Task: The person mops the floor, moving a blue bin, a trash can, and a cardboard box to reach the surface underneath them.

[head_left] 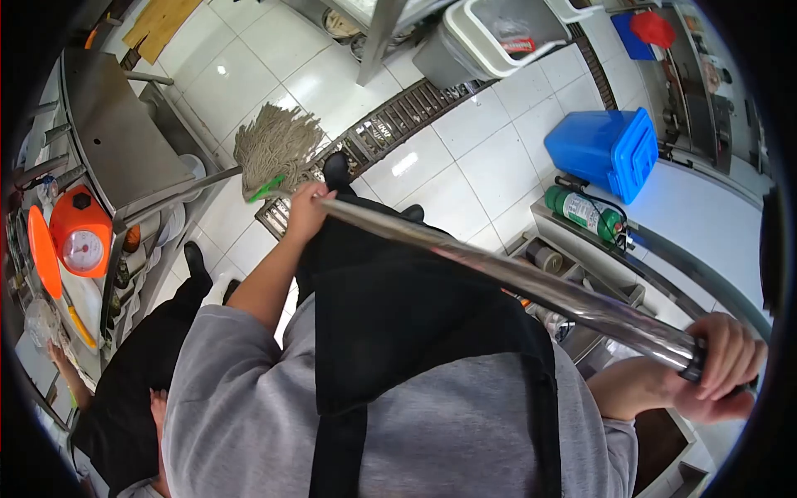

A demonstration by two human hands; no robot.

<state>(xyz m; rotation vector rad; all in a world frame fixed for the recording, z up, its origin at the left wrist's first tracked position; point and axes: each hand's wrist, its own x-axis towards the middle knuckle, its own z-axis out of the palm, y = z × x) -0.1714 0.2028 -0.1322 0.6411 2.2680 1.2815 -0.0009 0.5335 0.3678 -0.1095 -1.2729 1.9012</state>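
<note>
1. Fingers of the right hand [721, 365] are clenched round the top end of the mop handle [515, 278], at the dark grip; the thumb side is turned toward the camera.
2. Fingers of the left hand [305, 212] are wrapped round the same handle further down, near the mop head [276, 148]; the knuckles are seen from above.
3. The steel shaft is held slanting, running from the right hand at lower right up and left through the left hand, across the front of the black apron [398, 324].
4. The mop head is seen just beyond the left hand, with the strings spread on the white floor tiles [490, 162] and a green clamp [266, 189] where the strings meet the shaft.
5. The mop head lies just beside the floor drain grate [398, 120], at the grate's left end; whether the strings overlap the grate cannot be told.
6. A black shoe [336, 170] is seen close to the mop head, on the grate.
7. A blue bin [610, 149] stands on the tiles well apart from the mop, to the right, with a green cylinder [581, 212] lying near it.
8. An orange kitchen scale [80, 232] sits on the steel counter [124, 141] at left.
9. A second person in black [149, 365] is seen at lower left, beside the counter; that person's hands are kept apart from the mop.
</note>
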